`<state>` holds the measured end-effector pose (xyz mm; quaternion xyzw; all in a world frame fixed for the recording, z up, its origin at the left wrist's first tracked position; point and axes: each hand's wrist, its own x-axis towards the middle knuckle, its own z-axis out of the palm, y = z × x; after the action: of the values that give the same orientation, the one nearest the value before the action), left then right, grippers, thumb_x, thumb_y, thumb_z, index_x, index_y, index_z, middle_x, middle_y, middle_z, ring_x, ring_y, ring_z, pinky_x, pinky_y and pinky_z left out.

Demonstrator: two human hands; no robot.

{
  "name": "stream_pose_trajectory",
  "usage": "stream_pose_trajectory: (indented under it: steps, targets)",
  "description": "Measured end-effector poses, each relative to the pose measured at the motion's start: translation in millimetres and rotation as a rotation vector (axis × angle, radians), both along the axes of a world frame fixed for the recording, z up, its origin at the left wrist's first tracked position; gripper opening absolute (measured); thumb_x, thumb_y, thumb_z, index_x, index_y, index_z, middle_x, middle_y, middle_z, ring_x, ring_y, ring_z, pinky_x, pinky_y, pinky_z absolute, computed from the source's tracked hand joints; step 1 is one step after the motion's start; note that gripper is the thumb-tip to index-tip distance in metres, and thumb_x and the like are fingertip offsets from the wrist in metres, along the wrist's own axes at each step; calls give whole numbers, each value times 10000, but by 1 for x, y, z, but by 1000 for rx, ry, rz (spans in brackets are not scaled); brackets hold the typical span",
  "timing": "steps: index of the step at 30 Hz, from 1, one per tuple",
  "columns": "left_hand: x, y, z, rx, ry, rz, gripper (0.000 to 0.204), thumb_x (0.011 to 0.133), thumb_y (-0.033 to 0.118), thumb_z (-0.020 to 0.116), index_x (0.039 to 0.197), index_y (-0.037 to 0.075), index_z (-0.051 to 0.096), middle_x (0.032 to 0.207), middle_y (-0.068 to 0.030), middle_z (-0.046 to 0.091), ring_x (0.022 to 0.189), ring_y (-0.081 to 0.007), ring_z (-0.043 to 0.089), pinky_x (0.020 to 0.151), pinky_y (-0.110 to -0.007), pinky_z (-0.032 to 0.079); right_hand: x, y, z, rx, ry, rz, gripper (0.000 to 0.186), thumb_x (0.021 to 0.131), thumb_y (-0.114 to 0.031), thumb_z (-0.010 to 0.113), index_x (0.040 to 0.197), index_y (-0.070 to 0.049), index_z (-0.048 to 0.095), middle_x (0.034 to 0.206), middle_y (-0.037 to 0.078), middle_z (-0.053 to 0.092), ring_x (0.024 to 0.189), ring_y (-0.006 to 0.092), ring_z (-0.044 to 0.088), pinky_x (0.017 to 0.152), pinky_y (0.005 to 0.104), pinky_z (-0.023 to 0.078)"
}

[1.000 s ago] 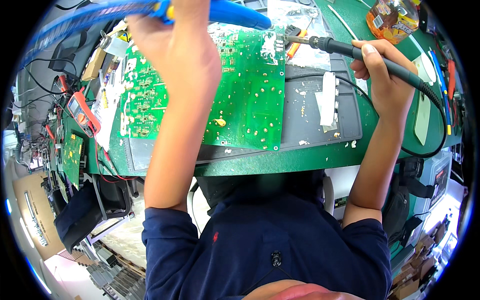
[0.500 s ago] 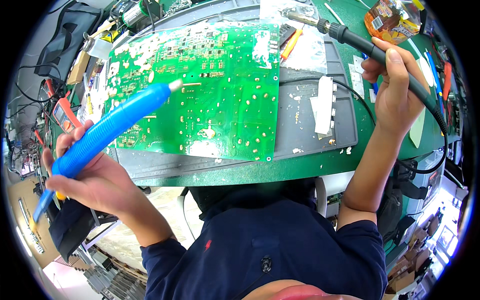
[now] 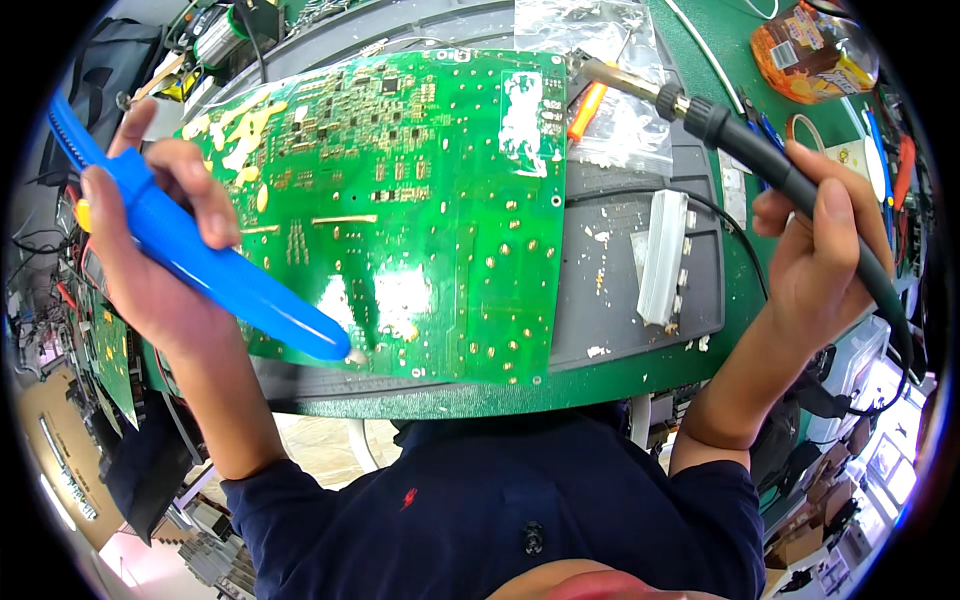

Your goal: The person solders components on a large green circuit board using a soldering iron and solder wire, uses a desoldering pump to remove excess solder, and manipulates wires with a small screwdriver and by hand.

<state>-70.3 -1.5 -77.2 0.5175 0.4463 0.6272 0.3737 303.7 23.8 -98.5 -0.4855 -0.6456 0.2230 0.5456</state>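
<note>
My left hand (image 3: pixel 155 295) is closed around a blue solder sucker (image 3: pixel 240 287), some of its fingers lifted off the barrel. The sucker's pale nozzle points down over the lower part of a large green circuit board (image 3: pixel 430 250); I cannot tell if it touches. In my right hand (image 3: pixel 815 245) is a soldering iron (image 3: pixel 750 150) with a dark handle, held like a pen. Its metal end lies beside the board's upper right corner. Small parts cover the board's upper middle, and cream-coloured blobs sit at its upper left.
Under the board lies a grey tray (image 3: pixel 625 335) on a green table (image 3: pixel 470 402). Right of the board are a white strip (image 3: pixel 663 260), crumbs, and a clear bag (image 3: pixel 630 135) with an orange-handled tool (image 3: pixel 588 110). An orange-labelled container (image 3: pixel 805 60) stands far right. The iron's cable (image 3: pixel 740 225) crosses the tray.
My left hand has swung the solder sucker round, its nozzle going from the board's middle down to its lower part. The soldering iron has shifted slightly right and down. The whole view has shifted a little.
</note>
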Motion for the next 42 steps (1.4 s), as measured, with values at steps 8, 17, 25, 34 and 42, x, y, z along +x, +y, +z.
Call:
stream_pose_trajectory:
  steps: [8, 17, 25, 34, 42]
  targets:
    - [-1, 1, -30, -58, -178, -13, 746, 1095, 554, 353, 1416, -119, 373, 825, -131, 570, 513, -138, 516, 449, -225, 424, -8, -11, -1, 0, -56, -38, 411, 962, -256, 537, 1043, 122, 679, 753, 201, 655, 554, 207, 616, 522, 278, 485]
    - [-1, -3, -33, -100, -189, 2, 754, 1085, 559, 386, 1419, -116, 359, 813, -118, 565, 512, -131, 507, 452, -222, 418, -11, -15, -5, 127, -133, 57, 409, 964, -266, 547, 1052, 116, 666, 790, 283, 631, 525, 241, 580, 479, 286, 437]
    - [-4, -5, -32, -86, -127, -92, 696, 1104, 490, 381, 1430, -124, 353, 860, -92, 537, 562, -99, 470, 527, -216, 372, -9, -16, -4, 172, -215, 76, 389, 968, -250, 560, 1067, 112, 663, 751, 274, 623, 530, 242, 583, 468, 279, 437]
    - [-7, -5, -32, -84, -74, -55, 695, 1106, 479, 355, 1428, -136, 347, 880, -100, 549, 603, -103, 468, 545, -217, 376, -22, -28, -6, 155, -263, -68, 392, 986, -295, 554, 1032, 82, 646, 758, 223, 631, 508, 238, 588, 475, 317, 464]
    - [-12, -8, -35, -73, -127, -61, 627, 1099, 392, 362, 1439, -134, 343, 891, -95, 548, 629, -118, 477, 577, -218, 405, 4, -21, -14, 121, 123, 18, 454, 1006, -292, 501, 1106, 135, 621, 723, 258, 616, 522, 256, 595, 467, 324, 489]
